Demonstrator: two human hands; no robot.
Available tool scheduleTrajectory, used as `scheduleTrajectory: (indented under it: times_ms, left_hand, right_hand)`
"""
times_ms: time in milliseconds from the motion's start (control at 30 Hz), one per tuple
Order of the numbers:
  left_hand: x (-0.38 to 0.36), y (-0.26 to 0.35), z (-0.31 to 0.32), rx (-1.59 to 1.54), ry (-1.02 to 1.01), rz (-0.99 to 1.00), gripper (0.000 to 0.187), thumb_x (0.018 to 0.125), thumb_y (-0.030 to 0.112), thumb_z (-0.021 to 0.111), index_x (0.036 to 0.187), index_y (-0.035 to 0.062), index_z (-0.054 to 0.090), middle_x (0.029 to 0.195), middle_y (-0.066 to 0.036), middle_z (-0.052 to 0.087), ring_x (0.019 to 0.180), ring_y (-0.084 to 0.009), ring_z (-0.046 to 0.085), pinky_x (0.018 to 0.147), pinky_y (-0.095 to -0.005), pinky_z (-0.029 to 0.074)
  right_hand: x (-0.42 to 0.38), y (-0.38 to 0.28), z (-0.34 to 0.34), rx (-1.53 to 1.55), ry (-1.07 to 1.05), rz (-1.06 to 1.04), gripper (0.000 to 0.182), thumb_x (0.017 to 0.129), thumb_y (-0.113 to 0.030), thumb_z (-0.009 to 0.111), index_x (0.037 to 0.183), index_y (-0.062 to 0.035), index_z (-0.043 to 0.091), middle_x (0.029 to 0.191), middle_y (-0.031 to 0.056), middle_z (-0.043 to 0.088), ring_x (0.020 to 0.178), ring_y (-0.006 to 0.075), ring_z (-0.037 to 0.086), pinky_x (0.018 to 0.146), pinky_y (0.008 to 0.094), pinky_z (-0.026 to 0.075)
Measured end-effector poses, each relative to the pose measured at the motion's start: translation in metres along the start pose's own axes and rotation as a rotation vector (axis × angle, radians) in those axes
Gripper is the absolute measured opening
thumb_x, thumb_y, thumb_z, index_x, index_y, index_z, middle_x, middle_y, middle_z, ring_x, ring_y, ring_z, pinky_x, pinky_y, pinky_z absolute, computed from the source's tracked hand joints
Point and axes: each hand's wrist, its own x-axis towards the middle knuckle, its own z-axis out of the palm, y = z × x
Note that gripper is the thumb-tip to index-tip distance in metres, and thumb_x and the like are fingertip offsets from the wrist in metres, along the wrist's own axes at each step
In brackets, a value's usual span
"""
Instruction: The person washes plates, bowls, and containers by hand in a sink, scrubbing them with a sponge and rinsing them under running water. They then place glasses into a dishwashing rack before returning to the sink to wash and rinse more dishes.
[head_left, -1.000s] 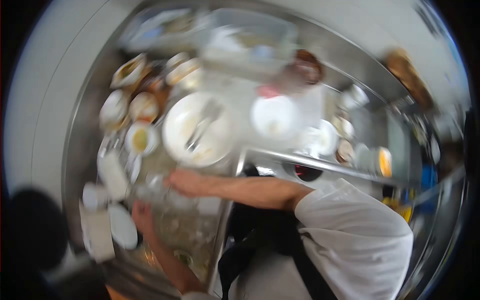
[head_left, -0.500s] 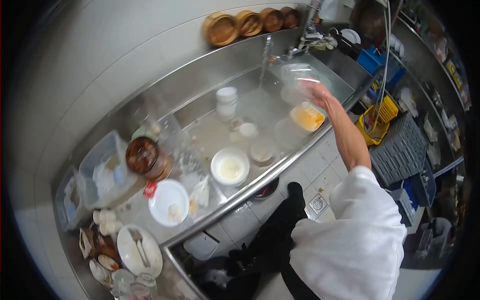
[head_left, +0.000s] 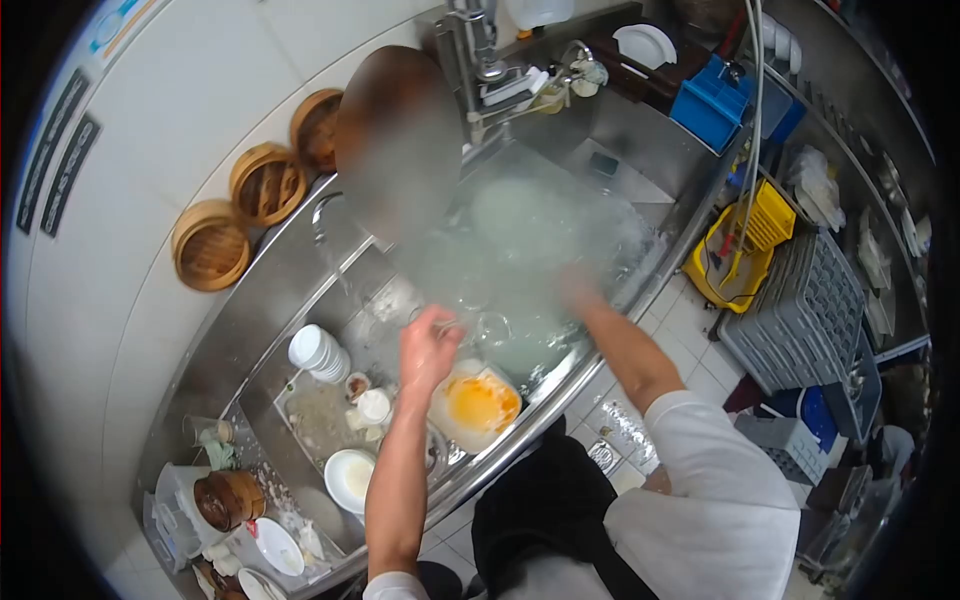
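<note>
So, what was the left hand (head_left: pixel 430 345) doing?
Curled just beside a clear glass (head_left: pixel 493 329) in the sink (head_left: pixel 250 320); couldn't tell if it pinched anything

And the right hand (head_left: pixel 580 288)?
Blurred at the cloudy water (head_left: pixel 525 245), finger state unreadable. Orange-stained container (head_left: pixel 478 403) sat near the left hand, by the front rim

Steamers (head_left: pixel 268 184) are lining the wall behind the sink (head_left: pixel 240 350). Inside it, a stack of cups (head_left: pixel 319 354) is lying behind a bowl (head_left: pixel 348 478); a tray (head_left: pixel 475 402) is sitting to their right. Leftward, a plate (head_left: pixel 279 547) is resting beside a basket (head_left: pixel 226 499). Crates (head_left: pixel 790 310) are standing right of the sink, beside a tub (head_left: pixel 705 280).
</note>
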Motion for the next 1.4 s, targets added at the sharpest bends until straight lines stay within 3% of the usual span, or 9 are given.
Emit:
scheduleTrajectory:
  times_ms: [333, 433, 467, 567, 667, 967, 1167, 1267, 1400]
  left_hand:
    - [0.074, -0.063, 0.191, 0.766, -0.247, 0.007, 0.018, 0.083, 0.009, 0.053, 0.097, 0.0095, 0.063, 0.086, -0.018, 0.067, 0.083, -0.0355, 0.067, 0.072, -0.0472, 0.053]
    - [0.053, -0.081, 0.223, 0.630, -0.055, 0.052, 0.016, 0.084, 0.009, 0.051, 0.093, 0.0037, 0.063, 0.075, -0.017, 0.066, 0.069, -0.0338, 0.066, 0.063, -0.0456, 0.052]
    - [0.053, -0.091, 0.232, -0.183, -0.035, -0.489, 0.017, 0.085, 0.010, 0.052, 0.094, 0.0011, 0.062, 0.070, -0.017, 0.064, 0.064, -0.0326, 0.064, 0.058, -0.0447, 0.050]
    - [0.047, -0.184, 0.266, 0.977, -0.110, 0.069, 0.043, 0.093, 0.033, 0.048, 0.120, -0.0001, 0.055, 0.120, -0.019, 0.058, 0.106, -0.0261, 0.058, 0.086, -0.0453, 0.046]
    - [0.041, -0.132, 0.250, 0.651, -0.292, -0.360, 0.053, 0.090, 0.034, 0.054, 0.132, 0.0018, 0.046, 0.138, -0.020, 0.042, 0.126, -0.0309, 0.040, 0.106, -0.0441, 0.030]
    - [0.085, 0.024, 0.270, 0.057, -0.226, -0.292, 0.047, 0.094, 0.036, 0.049, 0.134, 0.0108, 0.045, 0.132, -0.014, 0.045, 0.118, -0.0279, 0.043, 0.101, -0.0411, 0.035]
    - [0.144, 0.104, 0.187, -0.590, -0.653, 0.093, 0.040, 0.098, 0.038, 0.043, 0.133, 0.0171, 0.047, 0.122, -0.009, 0.052, 0.108, -0.0244, 0.050, 0.093, -0.0392, 0.042]
    - [0.110, 0.349, 0.356, -0.434, -0.073, -0.289, 0.057, 0.087, 0.025, 0.054, 0.140, 0.0115, 0.038, 0.130, -0.010, 0.049, 0.121, -0.0243, 0.045, 0.103, -0.0432, 0.035]
    - [0.139, 0.414, 0.626, -1.226, -0.965, -0.123, 0.057, 0.075, 0.001, 0.062, 0.128, 0.0123, 0.045, 0.126, -0.011, 0.053, 0.117, -0.0275, 0.050, 0.101, -0.0455, 0.039]
  right_hand:
    - [0.052, 0.105, -0.010, 0.476, -0.032, -0.195, 0.024, 0.081, -0.011, 0.050, 0.096, -0.0025, 0.066, 0.092, 0.0186, 0.067, 0.083, 0.0318, 0.065, 0.073, 0.0422, 0.052]
    - [0.036, 0.144, -0.008, 1.981, -0.053, -0.334, 0.061, 0.075, -0.005, 0.068, 0.133, -0.0124, 0.048, 0.120, 0.0059, 0.059, 0.107, 0.0210, 0.058, 0.088, 0.0397, 0.049]
    - [0.023, 0.132, -0.048, 2.038, -0.116, -0.318, 0.050, 0.083, -0.011, 0.063, 0.131, -0.0086, 0.050, 0.124, 0.0073, 0.057, 0.112, 0.0226, 0.055, 0.095, 0.0383, 0.045]
    - [0.036, 0.084, -0.071, 2.696, -0.257, -0.309, 0.036, 0.089, -0.008, 0.061, 0.123, -0.0043, 0.053, 0.125, 0.0074, 0.055, 0.116, 0.0231, 0.055, 0.102, 0.0368, 0.044]
    - [0.028, 0.051, -0.121, 3.196, -0.106, -0.170, 0.038, 0.083, -0.003, 0.068, 0.118, -0.0075, 0.053, 0.114, 0.0061, 0.059, 0.111, 0.0217, 0.058, 0.100, 0.0347, 0.048]
    - [-0.106, 0.357, -0.146, 2.581, 0.524, -0.586, 0.032, 0.086, -0.010, 0.064, 0.117, -0.0125, 0.055, 0.122, 0.0081, 0.058, 0.116, 0.0228, 0.056, 0.096, 0.0374, 0.046]
    - [-0.384, 0.559, -0.018, 2.486, 1.299, 0.541, 0.034, 0.085, -0.001, 0.064, 0.115, -0.0044, 0.050, 0.108, 0.0096, 0.059, 0.102, 0.0202, 0.060, 0.094, 0.0372, 0.050]
    - [-0.470, 0.610, 0.043, 2.391, 1.559, 0.771, 0.037, 0.085, 0.000, 0.064, 0.118, -0.0012, 0.047, 0.111, 0.0120, 0.058, 0.103, 0.0241, 0.060, 0.096, 0.0365, 0.050]
    - [-0.538, 0.663, 0.083, 2.380, 1.632, 0.958, 0.018, 0.086, -0.004, 0.065, 0.103, -0.0047, 0.058, 0.108, 0.0135, 0.063, 0.099, 0.0267, 0.063, 0.089, 0.0374, 0.053]
